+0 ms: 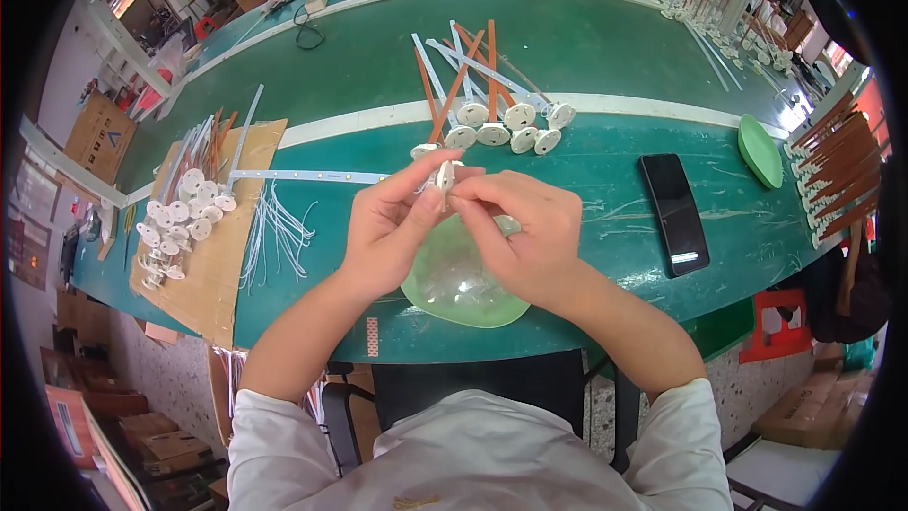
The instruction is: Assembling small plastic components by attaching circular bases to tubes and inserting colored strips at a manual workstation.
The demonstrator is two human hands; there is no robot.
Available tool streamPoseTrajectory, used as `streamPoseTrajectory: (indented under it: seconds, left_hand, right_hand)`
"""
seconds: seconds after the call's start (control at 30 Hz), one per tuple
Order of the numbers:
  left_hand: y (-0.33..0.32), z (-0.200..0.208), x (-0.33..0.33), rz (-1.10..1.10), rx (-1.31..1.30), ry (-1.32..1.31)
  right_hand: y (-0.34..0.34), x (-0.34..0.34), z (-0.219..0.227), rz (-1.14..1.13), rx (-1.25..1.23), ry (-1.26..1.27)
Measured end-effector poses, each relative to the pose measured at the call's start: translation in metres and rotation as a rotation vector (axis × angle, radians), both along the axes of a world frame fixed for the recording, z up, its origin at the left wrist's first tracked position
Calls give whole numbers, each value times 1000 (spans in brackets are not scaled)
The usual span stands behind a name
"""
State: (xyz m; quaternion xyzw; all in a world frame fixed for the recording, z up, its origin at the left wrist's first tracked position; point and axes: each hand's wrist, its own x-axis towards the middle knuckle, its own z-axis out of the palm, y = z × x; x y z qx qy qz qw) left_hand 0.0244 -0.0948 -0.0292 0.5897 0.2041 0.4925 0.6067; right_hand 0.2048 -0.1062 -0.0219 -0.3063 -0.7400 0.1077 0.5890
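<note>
Over the green table, my left hand [383, 232] pinches a small white round disc [445, 175] on edge between thumb and fingers. A white LED strip [312, 175] runs out leftward from behind that hand; whether it joins the disc is hidden. My right hand [534, 227] is closed, its thumb and forefinger pinched together right at the disc's lower edge. What sits between those fingertips is too small to make out. Below both hands rests a light green bowl [487, 317], partly covered by the right hand; its contents are unclear.
Beyond my hands lies a group of white discs with strips [492, 132]. Left, a cardboard sheet [213, 293] bears more, beside thin white wires [279, 237]. A black phone [673, 213], a green dish [759, 151] and a rack of brown strips [842, 170] are rightward.
</note>
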Motion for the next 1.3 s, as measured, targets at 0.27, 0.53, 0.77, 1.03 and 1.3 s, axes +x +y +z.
streamPoseTrajectory:
  seconds: [0.27, 0.53, 0.77, 1.03, 1.3]
  left_hand:
    - [0, 0, 2, -30, -123, -70]
    - [0, 5, -2, -66, -99, -60]
    - [1, 2, -2, -47, -33, -11]
    - [0, -3, -1, 74, 142, 123]
    - [-3, -3, 4, 133, 310, 157]
  right_hand:
    - [2, 5, -1, 78, -124, 26]
    - [9, 12, 3, 119, 60, -45]
    - [12, 11, -3, 78, 108, -35]
    - [10, 11, 0, -13, 200, -98]
    - [3, 4, -1, -46, 212, -83]
